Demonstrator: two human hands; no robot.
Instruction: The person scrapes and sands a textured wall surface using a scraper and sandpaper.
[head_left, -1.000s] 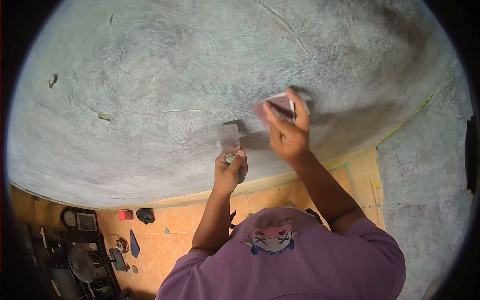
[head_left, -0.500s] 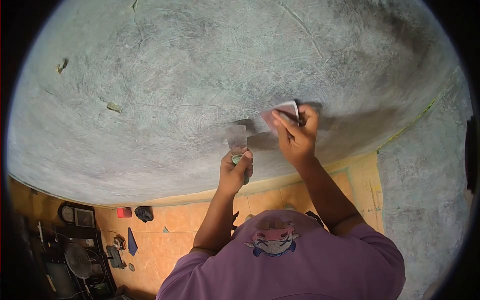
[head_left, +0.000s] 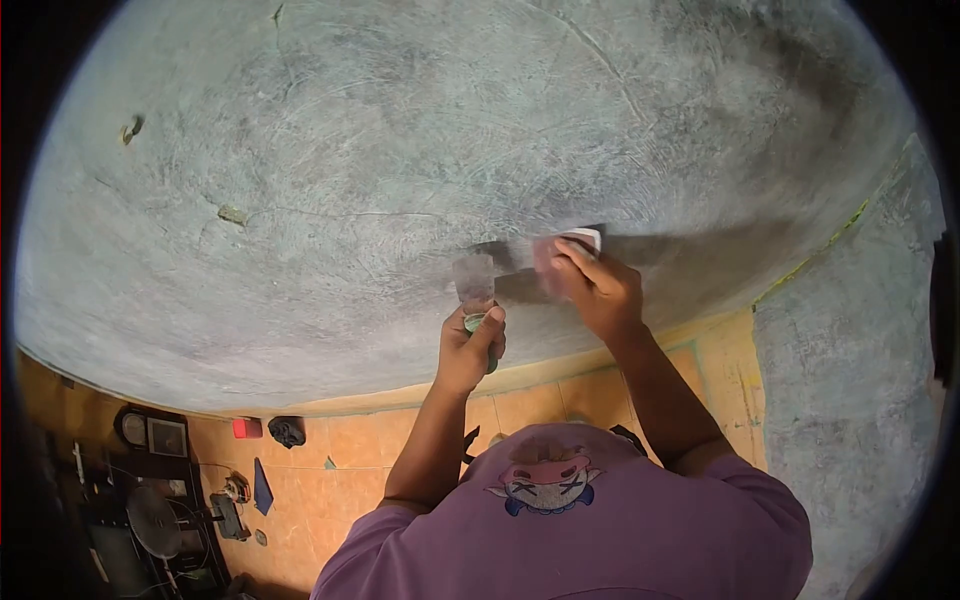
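Note:
My left hand (head_left: 468,352) is closed around the green handle of a putty knife (head_left: 474,278), its flat metal blade pointing up in front of the wall. In my right hand (head_left: 606,296) is a folded piece of reddish sandpaper (head_left: 549,264) with a pale edge, pinched by the fingers and held at the wall. Motion blurs the sandpaper, and part of it is behind the fingers. The grey-green plaster wall (head_left: 380,130) shows swirling scratch marks and thin cracks.
Chipped spots (head_left: 232,215) mark the wall at left. An orange tiled floor (head_left: 340,500) runs below. Lower left are a fan (head_left: 155,522), a red box (head_left: 247,428), a black bundle (head_left: 287,431) and a blue cloth-like piece (head_left: 263,487). Another wall (head_left: 840,420) meets at right.
My right hand has moved down and slightly right along the wall with the sandpaper. My left hand and the putty knife have hardly moved.

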